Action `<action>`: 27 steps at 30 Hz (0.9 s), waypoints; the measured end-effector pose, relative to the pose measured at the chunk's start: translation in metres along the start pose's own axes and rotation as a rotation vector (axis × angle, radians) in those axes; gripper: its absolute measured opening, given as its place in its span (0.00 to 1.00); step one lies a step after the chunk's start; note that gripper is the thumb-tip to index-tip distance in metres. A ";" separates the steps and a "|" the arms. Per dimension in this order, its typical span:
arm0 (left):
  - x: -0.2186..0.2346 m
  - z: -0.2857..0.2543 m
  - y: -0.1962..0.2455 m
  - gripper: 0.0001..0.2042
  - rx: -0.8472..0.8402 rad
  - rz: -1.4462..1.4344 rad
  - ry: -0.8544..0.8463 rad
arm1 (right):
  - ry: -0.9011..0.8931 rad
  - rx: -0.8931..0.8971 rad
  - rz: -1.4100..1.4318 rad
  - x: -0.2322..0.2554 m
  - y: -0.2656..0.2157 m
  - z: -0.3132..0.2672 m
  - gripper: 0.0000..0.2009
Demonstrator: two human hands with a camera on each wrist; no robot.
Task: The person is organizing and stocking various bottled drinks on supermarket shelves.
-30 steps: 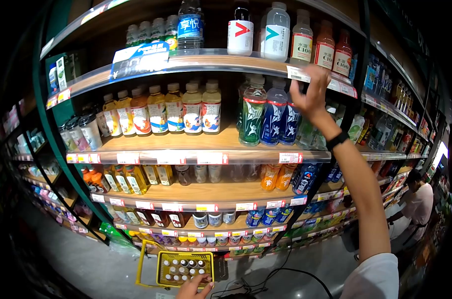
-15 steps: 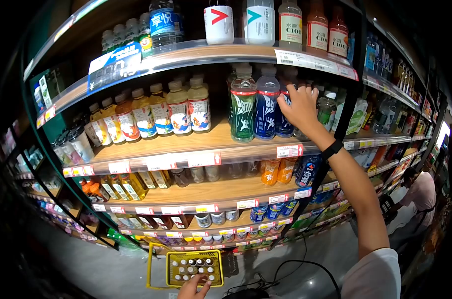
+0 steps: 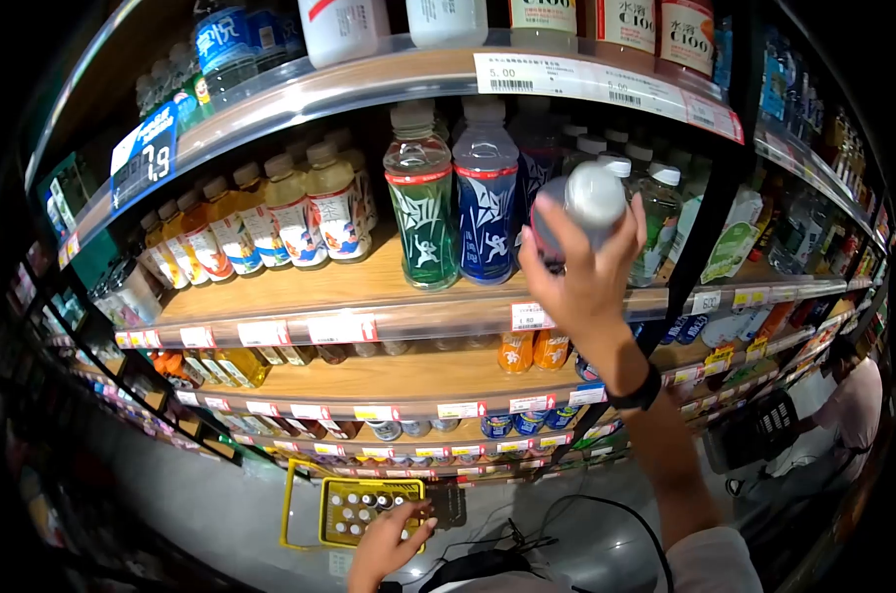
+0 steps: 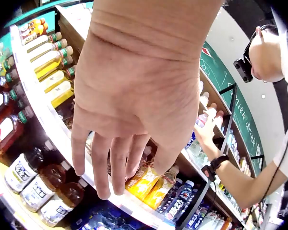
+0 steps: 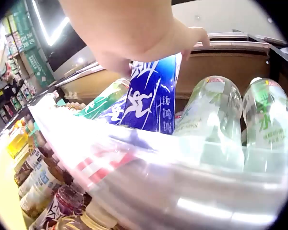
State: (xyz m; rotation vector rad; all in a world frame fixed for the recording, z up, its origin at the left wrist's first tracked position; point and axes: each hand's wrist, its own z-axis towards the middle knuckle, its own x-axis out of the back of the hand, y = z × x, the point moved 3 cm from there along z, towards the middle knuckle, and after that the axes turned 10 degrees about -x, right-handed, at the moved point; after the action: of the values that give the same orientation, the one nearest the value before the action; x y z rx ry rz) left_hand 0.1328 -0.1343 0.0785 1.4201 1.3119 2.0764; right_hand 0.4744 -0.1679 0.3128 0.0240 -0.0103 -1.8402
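My right hand (image 3: 588, 287) grips a blue-labelled drink bottle (image 5: 151, 96) at the middle shelf. In the head view its pale cap (image 3: 596, 193) tips forward toward me, with my fingers around the upper part. Left of it stand another blue bottle (image 3: 485, 203) and a green one (image 3: 420, 208). Clear bottles with white caps (image 3: 655, 212) stand just right of the hand. My left hand (image 3: 384, 539) hangs low beside the yellow basket (image 3: 322, 514); its fingers are extended and hold nothing in the left wrist view.
The shelf's front edge (image 3: 438, 314) carries price tags below the bottles. Another shelf (image 3: 389, 74) runs close above. Tea bottles (image 3: 295, 217) line the left. Cables (image 3: 606, 504) lie on the floor. A person (image 3: 848, 405) is at the right.
My right hand came down from the upper shelf's price tag to the blue bottle, took hold of it and tipped it forward. The head view moved nearer the shelf.
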 end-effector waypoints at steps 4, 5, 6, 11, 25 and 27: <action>-0.016 0.037 0.033 0.19 -0.064 -0.005 0.077 | 0.034 0.157 0.247 0.003 0.010 -0.038 0.34; -0.019 0.045 0.043 0.19 -0.109 -0.006 0.110 | 0.036 0.165 0.311 0.003 0.010 -0.051 0.35; -0.020 0.053 0.051 0.19 -0.157 -0.002 0.141 | 0.043 0.171 0.373 0.001 0.011 -0.062 0.36; -0.025 0.070 0.065 0.24 -0.175 -0.139 0.237 | -0.086 0.040 0.590 0.038 0.008 -0.082 0.45; 0.013 0.095 0.070 0.39 -0.445 -0.833 0.059 | -0.643 -0.473 0.472 0.087 -0.104 -0.057 0.52; 0.019 0.092 0.063 0.31 -0.407 -0.716 0.033 | -0.698 -0.679 0.704 0.075 -0.110 -0.063 0.54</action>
State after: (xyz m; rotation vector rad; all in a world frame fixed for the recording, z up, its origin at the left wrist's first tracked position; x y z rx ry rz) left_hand 0.2169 -0.1086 0.1491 0.6159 1.0984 1.7275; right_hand 0.3500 -0.2111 0.2464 -0.9728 0.1049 -1.0013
